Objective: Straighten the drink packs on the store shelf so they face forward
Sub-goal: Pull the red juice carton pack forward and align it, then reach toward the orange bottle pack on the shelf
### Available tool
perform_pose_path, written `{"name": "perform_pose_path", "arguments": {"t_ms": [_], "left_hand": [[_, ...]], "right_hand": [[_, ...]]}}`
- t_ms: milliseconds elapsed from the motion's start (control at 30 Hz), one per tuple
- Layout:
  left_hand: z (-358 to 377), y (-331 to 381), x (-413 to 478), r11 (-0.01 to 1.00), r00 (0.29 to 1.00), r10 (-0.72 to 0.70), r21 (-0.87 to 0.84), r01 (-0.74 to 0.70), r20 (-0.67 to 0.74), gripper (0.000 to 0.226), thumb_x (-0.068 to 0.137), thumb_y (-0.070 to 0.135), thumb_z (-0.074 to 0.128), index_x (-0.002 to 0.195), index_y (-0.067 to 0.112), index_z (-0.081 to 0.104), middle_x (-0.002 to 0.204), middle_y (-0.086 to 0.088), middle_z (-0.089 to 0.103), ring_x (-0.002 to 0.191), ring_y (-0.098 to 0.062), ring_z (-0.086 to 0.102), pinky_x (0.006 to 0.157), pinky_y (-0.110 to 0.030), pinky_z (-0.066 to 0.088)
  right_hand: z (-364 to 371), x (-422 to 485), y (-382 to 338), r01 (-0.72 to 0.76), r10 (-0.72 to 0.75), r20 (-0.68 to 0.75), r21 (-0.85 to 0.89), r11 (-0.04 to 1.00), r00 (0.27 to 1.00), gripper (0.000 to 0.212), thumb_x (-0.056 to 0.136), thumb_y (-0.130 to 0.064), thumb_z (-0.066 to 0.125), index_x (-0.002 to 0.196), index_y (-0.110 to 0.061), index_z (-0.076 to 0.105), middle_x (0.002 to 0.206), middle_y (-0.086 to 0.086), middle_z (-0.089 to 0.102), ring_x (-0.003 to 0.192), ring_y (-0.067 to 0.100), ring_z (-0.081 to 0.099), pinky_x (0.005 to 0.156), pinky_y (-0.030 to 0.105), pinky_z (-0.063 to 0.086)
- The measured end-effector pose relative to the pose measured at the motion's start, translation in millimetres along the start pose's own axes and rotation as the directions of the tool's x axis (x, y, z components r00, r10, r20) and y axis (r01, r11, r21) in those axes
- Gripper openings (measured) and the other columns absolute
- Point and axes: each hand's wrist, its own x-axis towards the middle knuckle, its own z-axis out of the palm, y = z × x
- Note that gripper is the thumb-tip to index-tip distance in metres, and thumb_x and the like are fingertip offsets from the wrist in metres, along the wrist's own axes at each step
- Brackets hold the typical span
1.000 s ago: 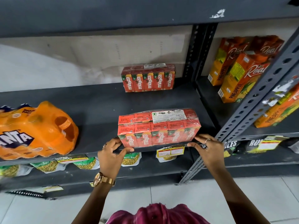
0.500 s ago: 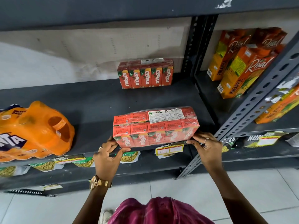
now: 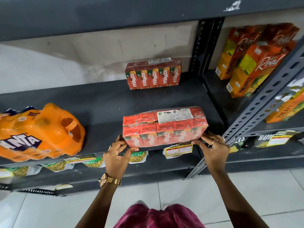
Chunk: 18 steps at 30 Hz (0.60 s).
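A shrink-wrapped red Maaza drink pack point(image 3: 164, 125) stands at the front edge of the dark grey shelf point(image 3: 98, 102), its logo side facing me. My left hand point(image 3: 117, 153) grips its lower left corner, thumb under the front. My right hand point(image 3: 212, 147) holds the lower right corner, fingers against the pack's end. A second Maaza pack point(image 3: 153, 74) stands at the back of the same shelf against the wall, facing forward.
An orange Fanta multipack point(image 3: 37, 134) lies at the left of the shelf. Tall Real pineapple cartons point(image 3: 251, 63) stand in the right bay behind a perforated grey upright point(image 3: 256, 116). Snack packets and price tags point(image 3: 178, 149) hang below the shelf edge.
Both hands stay on the front pack's lower corners. The pack has shifted only slightly, and my view has drifted a little.
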Motion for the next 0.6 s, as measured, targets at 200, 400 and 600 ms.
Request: {"name": "perform_pose_path", "arguments": {"t_ms": [200,400,600], "left_hand": [[-6,2,-7,0.999,0.996,0.020,0.023,-0.022,0.090,0.045,0.071,0.017,0.080,0.113,0.010,0.063,0.115,-0.008,0.069,0.108,-0.019,0.063,0.094,-0.043,0.051],[-84,-34,-26,0.875,0.882,0.467,0.115,-0.471,0.061,0.072,0.080,0.028,0.068,0.141,0.014,0.032,0.149,-0.008,0.035,0.142,-0.024,0.027,0.114,-0.043,0.028],[-207,-116,-7,0.975,0.918,0.220,0.116,-0.192,-0.329,0.097,0.072,0.039,0.071,0.146,0.011,0.015,0.151,-0.025,0.014,0.144,-0.032,0.014,0.116,-0.044,0.022]], "right_hand": [[-4,-12,-17,-0.180,0.180,0.022,-0.002,0.984,0.983,0.050,0.063,-0.025,0.086,0.107,-0.006,0.071,0.108,0.014,0.070,0.112,0.031,0.059,0.095,0.043,0.049],[23,-90,-122,-0.109,0.104,0.034,0.202,0.973,0.994,0.046,0.073,-0.037,0.077,0.113,-0.023,0.060,0.107,0.000,0.059,0.101,0.018,0.059,0.089,0.025,0.047],[141,-127,-219,-0.090,-0.039,0.521,0.220,0.971,0.853,0.069,0.073,-0.053,0.071,0.134,-0.026,0.050,0.126,-0.003,0.063,0.119,0.008,0.055,0.099,0.017,0.042]]}}
